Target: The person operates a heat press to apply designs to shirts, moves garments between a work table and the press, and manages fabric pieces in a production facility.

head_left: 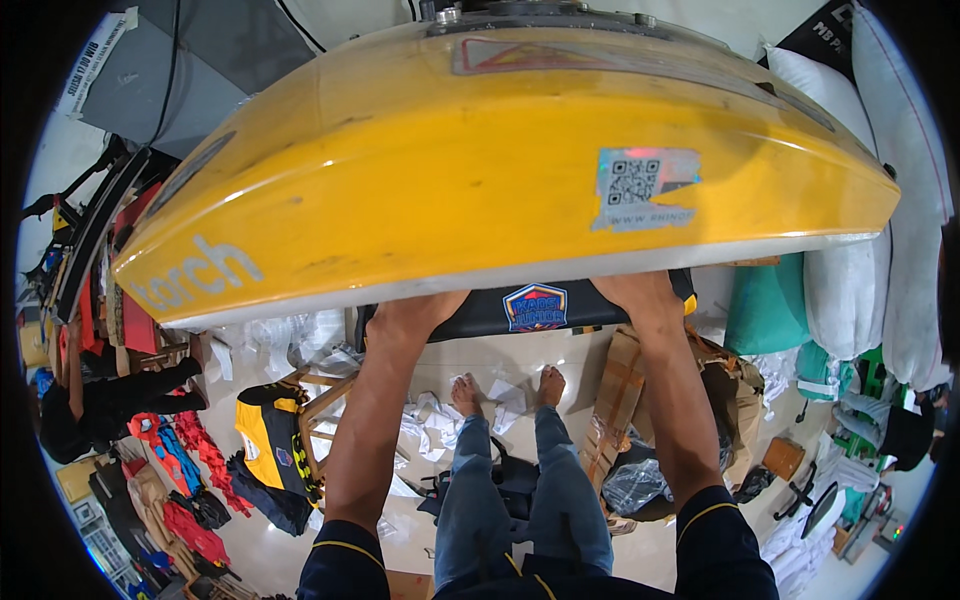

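Note:
A large yellow machine head (420,180) with a pale lower edge spans the view in front of me and covers whatever lies beneath it. Black fabric, seemingly a garment (460,318), shows below that edge, with a blue and orange crest (535,307) at its middle. My left hand (415,312) reaches to the fabric's left part, and my right hand (640,292) to its right part, near a yellow bit of trim. Both hands pass under the yellow head, so their fingers are hidden. I cannot tell whether either one grips the fabric.
Left of my legs, a yellow and black garment (270,445) lies over a wooden stool (325,405). White paper scraps (430,420) litter the floor. A cardboard box (612,395) stands at right, near large white sacks (848,295). A person in black (110,405) is at far left.

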Demonstrator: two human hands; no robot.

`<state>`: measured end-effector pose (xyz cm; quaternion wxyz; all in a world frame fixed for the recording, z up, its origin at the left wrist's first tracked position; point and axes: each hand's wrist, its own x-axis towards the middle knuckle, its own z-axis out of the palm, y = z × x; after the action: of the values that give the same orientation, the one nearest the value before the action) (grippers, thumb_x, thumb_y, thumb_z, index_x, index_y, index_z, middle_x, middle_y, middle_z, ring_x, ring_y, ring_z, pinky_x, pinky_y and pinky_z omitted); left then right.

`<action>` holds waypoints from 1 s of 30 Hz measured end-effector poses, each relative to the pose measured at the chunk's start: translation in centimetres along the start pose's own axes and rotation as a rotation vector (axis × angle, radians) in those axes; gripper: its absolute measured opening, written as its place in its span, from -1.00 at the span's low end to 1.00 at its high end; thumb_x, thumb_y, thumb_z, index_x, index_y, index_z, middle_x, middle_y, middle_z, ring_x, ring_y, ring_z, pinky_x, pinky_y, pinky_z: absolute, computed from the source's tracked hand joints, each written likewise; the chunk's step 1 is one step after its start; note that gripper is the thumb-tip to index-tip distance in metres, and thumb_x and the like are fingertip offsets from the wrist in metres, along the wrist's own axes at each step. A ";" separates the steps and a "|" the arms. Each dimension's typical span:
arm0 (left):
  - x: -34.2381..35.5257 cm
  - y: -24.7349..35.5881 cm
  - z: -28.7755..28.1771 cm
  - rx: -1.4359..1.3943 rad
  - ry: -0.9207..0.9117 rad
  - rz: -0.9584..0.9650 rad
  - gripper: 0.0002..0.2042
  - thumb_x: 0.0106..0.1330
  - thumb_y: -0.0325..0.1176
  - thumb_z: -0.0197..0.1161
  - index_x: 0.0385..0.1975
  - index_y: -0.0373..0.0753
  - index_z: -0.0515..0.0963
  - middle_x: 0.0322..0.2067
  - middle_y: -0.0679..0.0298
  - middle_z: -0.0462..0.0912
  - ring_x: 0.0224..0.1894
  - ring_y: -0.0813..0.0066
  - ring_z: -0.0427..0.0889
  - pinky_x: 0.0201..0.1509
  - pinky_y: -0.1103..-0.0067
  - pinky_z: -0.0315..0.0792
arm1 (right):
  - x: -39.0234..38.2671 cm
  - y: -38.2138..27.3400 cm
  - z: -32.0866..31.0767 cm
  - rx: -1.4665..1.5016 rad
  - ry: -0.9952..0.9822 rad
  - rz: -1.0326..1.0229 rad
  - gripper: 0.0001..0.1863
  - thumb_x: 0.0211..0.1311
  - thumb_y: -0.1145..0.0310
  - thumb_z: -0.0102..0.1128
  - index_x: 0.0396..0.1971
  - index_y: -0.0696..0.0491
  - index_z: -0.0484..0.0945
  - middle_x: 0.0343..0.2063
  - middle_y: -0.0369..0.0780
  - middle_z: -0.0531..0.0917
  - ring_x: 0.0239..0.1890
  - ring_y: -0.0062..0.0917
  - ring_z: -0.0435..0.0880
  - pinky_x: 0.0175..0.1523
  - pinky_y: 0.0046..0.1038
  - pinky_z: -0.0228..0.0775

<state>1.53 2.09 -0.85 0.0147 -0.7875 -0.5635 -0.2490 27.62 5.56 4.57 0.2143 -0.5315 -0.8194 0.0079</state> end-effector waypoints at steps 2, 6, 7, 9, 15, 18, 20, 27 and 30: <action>-0.1 -0.2 -0.4 -0.017 -0.017 0.000 -0.64 0.22 -0.15 0.30 -0.02 -0.13 0.62 -0.06 0.17 0.64 -0.02 0.08 0.59 0.09 0.24 0.46 | 0.0 0.0 -0.3 0.022 0.010 -0.013 -0.72 0.19 0.29 0.16 -0.16 0.11 0.61 -0.19 -0.09 0.66 -0.07 -0.12 0.58 0.06 -0.13 0.37; -1.9 -1.9 -2.8 0.427 0.001 0.004 -0.67 0.24 -0.30 0.24 -0.01 -0.25 0.56 -0.04 0.10 0.63 0.01 0.07 0.57 0.15 0.28 0.42 | -1.3 3.7 -0.8 0.067 -0.031 0.211 -0.69 0.26 0.27 0.11 -0.11 0.14 0.59 -0.13 -0.02 0.64 0.00 -0.05 0.55 0.14 -0.14 0.33; -2.9 -3.7 -3.3 0.468 -0.064 -0.026 -0.65 0.29 -0.29 0.22 0.05 -0.26 0.52 0.01 0.09 0.60 0.06 0.09 0.55 0.20 0.29 0.40 | -1.9 5.2 -0.9 0.120 -0.020 0.355 -0.69 0.27 0.27 0.09 -0.10 0.14 0.59 -0.11 0.01 0.64 0.01 -0.03 0.53 0.16 -0.14 0.32; -5.7 -9.0 -2.9 0.189 -0.042 -0.162 -0.65 0.33 -0.29 0.20 0.07 -0.28 0.51 0.04 0.08 0.58 0.09 0.13 0.53 0.23 0.31 0.37 | -2.3 8.2 -1.1 0.274 0.076 0.538 -0.68 0.28 0.26 0.09 -0.08 0.14 0.57 -0.09 0.00 0.62 0.03 -0.05 0.52 0.18 -0.16 0.31; -7.0 -14.8 -1.4 -0.364 0.128 -0.337 -0.65 0.39 -0.29 0.15 0.10 -0.31 0.48 0.08 0.08 0.54 0.12 0.21 0.49 0.25 0.36 0.34 | -1.1 12.5 -0.1 0.720 0.206 0.728 -0.63 0.31 0.23 0.08 -0.01 0.16 0.52 -0.02 -0.01 0.58 0.08 -0.10 0.48 0.21 -0.21 0.27; -7.2 -15.6 -1.2 -0.422 0.129 -0.322 -0.65 0.42 -0.29 0.13 0.11 -0.33 0.47 0.10 0.07 0.53 0.14 0.25 0.47 0.27 0.38 0.32 | -0.7 12.6 0.3 0.784 0.222 0.743 -0.60 0.32 0.22 0.08 0.02 0.17 0.49 0.01 -0.02 0.56 0.11 -0.13 0.47 0.23 -0.23 0.25; -7.3 -16.0 -1.2 -0.459 0.131 -0.335 -0.65 0.44 -0.29 0.12 0.12 -0.34 0.46 0.11 0.07 0.51 0.15 0.27 0.46 0.28 0.40 0.31 | -0.3 12.7 0.5 0.808 0.227 0.746 -0.59 0.33 0.21 0.08 0.04 0.18 0.48 0.03 -0.02 0.54 0.12 -0.15 0.45 0.24 -0.25 0.24; -6.9 -16.4 -1.1 -0.446 0.109 -0.449 -0.66 0.46 -0.29 0.09 0.11 -0.35 0.47 0.09 0.09 0.52 0.11 0.31 0.46 0.26 0.43 0.32 | 0.1 12.7 0.6 0.845 0.239 0.748 -0.52 0.35 0.18 0.07 0.12 0.20 0.42 0.11 -0.04 0.49 0.18 -0.22 0.41 0.28 -0.31 0.19; -6.2 -15.1 -1.2 -0.411 0.102 -0.462 -0.68 0.46 -0.30 0.08 0.09 -0.35 0.48 0.06 0.07 0.54 0.10 0.27 0.47 0.24 0.40 0.33 | -0.2 12.6 0.6 0.862 0.243 0.747 -0.49 0.37 0.16 0.07 0.16 0.21 0.39 0.15 -0.05 0.47 0.21 -0.25 0.39 0.30 -0.33 0.17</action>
<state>-13.97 1.79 -6.21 -0.1735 -0.6114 -0.6641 -0.3938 38.38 11.01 0.89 0.4863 -0.6465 -0.4686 0.3549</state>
